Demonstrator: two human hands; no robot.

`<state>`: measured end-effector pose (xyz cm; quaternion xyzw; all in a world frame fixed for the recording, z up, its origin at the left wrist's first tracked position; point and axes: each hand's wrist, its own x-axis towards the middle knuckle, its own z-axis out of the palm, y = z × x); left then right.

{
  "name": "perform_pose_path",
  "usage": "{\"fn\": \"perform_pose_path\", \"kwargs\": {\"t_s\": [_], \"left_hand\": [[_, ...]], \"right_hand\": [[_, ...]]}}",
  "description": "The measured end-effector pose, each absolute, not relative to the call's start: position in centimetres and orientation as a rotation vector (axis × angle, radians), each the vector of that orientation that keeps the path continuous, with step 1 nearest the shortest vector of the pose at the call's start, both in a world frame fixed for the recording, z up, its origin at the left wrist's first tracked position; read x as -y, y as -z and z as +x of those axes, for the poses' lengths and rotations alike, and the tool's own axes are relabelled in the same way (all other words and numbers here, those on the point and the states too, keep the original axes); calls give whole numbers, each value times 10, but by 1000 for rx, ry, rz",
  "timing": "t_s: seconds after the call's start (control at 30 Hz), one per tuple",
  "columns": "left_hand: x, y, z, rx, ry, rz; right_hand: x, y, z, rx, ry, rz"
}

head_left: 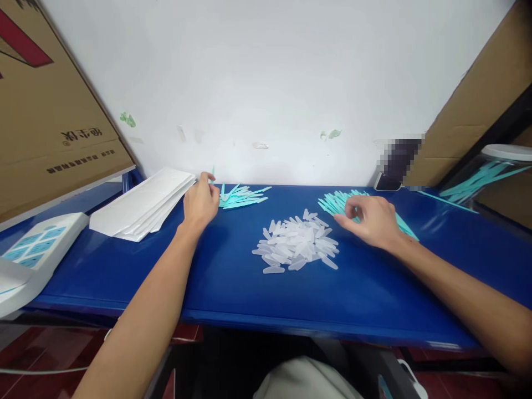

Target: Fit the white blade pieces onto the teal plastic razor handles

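Note:
My left hand (pixel 201 200) is closed on a thin turquoise stick (pixel 213 170), whose tip points up past the fingers. Just right of that hand lies a small loose heap of turquoise sticks (pixel 245 198). My right hand (pixel 373 220) hovers by a larger bundle of similar turquoise sticks (pixel 336 201) and hides part of it. Its thumb and forefinger are curved with a gap between them, and nothing shows in them. Between the hands sits a pile of small, tapered, translucent white pieces (pixel 297 242).
White paper bags or sheets (pixel 143 202) lie stacked at left, behind a white device with blue keys (pixel 39 249). Cardboard boxes (pixel 54 105) flank the blue table (pixel 233 293). A clear jar of turquoise sticks (pixel 486 177) stands right. A dark, partly pixelated object (pixel 390 180) leans by the wall.

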<state>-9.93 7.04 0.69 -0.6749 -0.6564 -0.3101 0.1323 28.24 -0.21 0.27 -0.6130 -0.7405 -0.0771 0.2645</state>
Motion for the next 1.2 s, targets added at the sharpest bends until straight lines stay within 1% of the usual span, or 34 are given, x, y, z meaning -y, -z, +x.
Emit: {"fn": "perform_pose_path", "kwargs": {"t_s": [0.07,0.1,0.17,0.23,0.4,0.5,0.6,0.73,0.9,1.03,1.1,1.2], "left_hand": [[-64,-8,-83,1558,1107,-2104],[-60,-7,-73,1381,1153,-2202],[-50,-3,-49,1076,1125,-2404],[-39,3,-25,848,1023,-2580],[-23,17,6,632,900,-2712],[-24,18,5,585,836,-2695],[-32,16,-6,636,871,-2642],[-42,12,-24,858,989,-2606],[-41,14,-24,962,962,-2887],[-44,18,-17,1029,1121,-3001],[-52,20,-20,1253,1211,-2903],[-68,22,-39,1740,1117,-2484]], "right_hand": [[2,0,282,2014,176,-1546],[2,1,281,2016,131,-1511],[4,2,278,2027,17,-1457],[6,2,274,2091,-47,-1381],[12,8,264,2310,148,-1220],[11,11,262,2344,199,-1236],[7,9,268,2330,215,-1408],[-4,-1,290,2185,307,-1712],[-14,-7,313,2066,315,-2019],[-13,-9,313,2022,262,-2173],[-11,-9,309,1981,277,-2162],[-9,-10,300,1988,295,-2022]]}}
